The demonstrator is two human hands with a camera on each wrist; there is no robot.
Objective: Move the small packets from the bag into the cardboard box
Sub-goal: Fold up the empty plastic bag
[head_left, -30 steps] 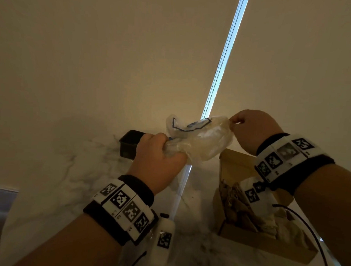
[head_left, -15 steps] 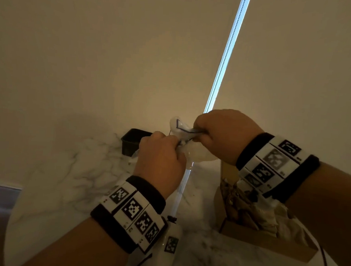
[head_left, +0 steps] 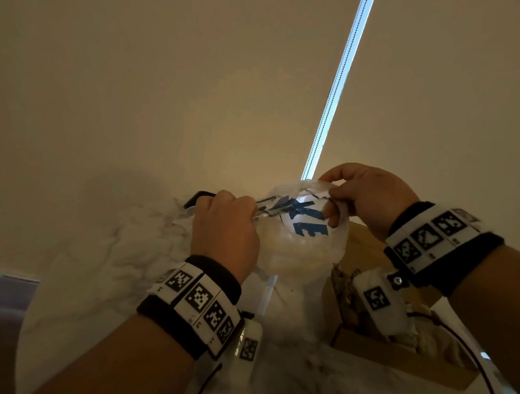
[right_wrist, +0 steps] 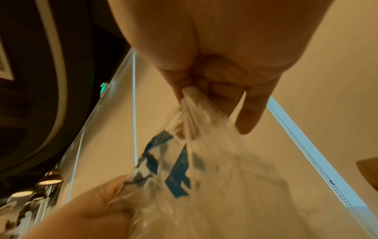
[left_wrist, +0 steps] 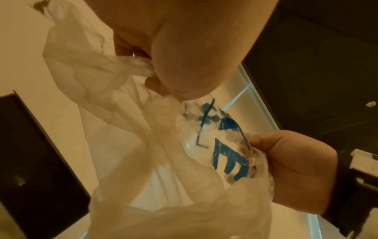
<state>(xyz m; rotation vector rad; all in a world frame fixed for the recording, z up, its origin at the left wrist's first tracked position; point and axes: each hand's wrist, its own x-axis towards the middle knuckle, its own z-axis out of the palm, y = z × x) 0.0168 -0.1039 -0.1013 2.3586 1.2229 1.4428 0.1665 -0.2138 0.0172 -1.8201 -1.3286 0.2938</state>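
Hands have pulled apart: left hand and right hand each pinch the clear plastic bag, cardboard box at five o'clock.

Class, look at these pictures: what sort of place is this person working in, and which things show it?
Probably a room in a home or office, though that is uncertain. A round marble-patterned table stands against a plain beige wall, and a cardboard box sits on it beside a small black tray.
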